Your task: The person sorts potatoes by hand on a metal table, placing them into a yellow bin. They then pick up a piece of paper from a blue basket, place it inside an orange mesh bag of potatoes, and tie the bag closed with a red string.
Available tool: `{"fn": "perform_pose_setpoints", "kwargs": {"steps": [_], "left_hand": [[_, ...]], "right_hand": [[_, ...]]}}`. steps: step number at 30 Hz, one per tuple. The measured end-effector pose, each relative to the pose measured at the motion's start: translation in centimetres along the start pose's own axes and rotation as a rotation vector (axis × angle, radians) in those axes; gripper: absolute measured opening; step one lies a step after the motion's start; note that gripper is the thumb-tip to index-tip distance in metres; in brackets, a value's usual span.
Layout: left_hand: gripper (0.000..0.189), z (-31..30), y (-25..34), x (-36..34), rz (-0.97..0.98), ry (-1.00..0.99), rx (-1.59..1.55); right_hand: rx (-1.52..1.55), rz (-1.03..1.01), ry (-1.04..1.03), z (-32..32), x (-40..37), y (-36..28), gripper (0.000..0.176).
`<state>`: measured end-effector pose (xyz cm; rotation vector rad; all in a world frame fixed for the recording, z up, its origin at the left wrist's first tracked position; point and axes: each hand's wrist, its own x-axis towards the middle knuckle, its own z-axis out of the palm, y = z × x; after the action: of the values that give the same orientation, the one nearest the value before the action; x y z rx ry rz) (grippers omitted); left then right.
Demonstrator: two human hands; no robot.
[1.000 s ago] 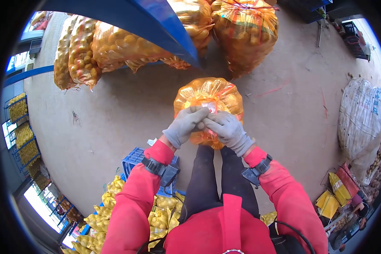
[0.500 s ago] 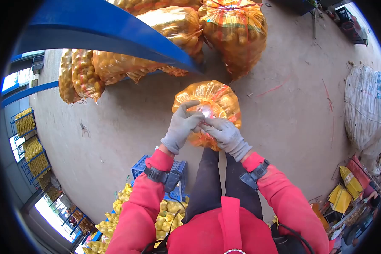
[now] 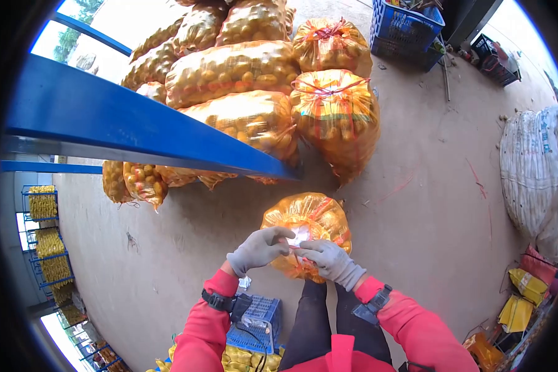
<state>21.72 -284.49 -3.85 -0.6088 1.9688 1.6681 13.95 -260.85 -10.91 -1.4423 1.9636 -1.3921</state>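
Note:
An orange mesh sack full of round produce, apparently potatoes, stands upright on the floor just in front of my legs. White material shows at its gathered top. Both my hands wear grey-white gloves. My left hand is at the left of the sack's mouth, its fingertips pinched on a thin red string. From the other side my right hand grips the same string, fingers bent over the near edge of the mouth. The string's ends are hidden by my fingers.
A blue steel beam slants across the upper left. Behind it lie stacked full mesh sacks. A blue crate sits left of my legs, near small yellow bags. White sacks lie at right.
My view has tilted up, so the sack and hands appear lower and more stacked sacks show. My hands stay at the sack's mouth, the left fingers now more curled.

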Motion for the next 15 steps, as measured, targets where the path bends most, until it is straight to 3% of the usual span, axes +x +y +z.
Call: {"fn": "perform_pose_setpoints", "kwargs": {"steps": [2,3,4,8,11,13,15], "left_hand": [[0.028,0.0,-0.1,0.0,0.045,0.120,0.286],[0.024,0.2,-0.7,0.4,0.220,0.237,0.491],[0.020,0.7,-1.2,0.8,0.260,0.326,0.532],[0.017,1.9,-3.4,3.4,0.189,0.617,0.695],[0.019,1.0,-4.7,6.8,0.293,0.736,0.834],[0.019,0.0,-5.9,10.1,0.129,0.708,0.927],[0.020,0.0,-6.2,11.0,0.120,0.694,0.925]], "right_hand": [[0.048,0.011,-0.047,0.3,-0.4,0.4,0.046],[0.082,0.024,-0.066,0.4,-0.2,0.3,0.049],[0.115,0.042,-0.086,0.6,0.0,0.5,0.052],[-0.088,0.090,0.039,0.4,0.7,-1.6,0.059],[-0.063,0.199,0.125,1.8,-1.0,-2.0,0.046],[-0.061,0.302,0.175,4.3,-3.9,-2.3,0.037],[-0.106,0.397,0.211,5.5,-5.3,-2.3,0.027]]}}
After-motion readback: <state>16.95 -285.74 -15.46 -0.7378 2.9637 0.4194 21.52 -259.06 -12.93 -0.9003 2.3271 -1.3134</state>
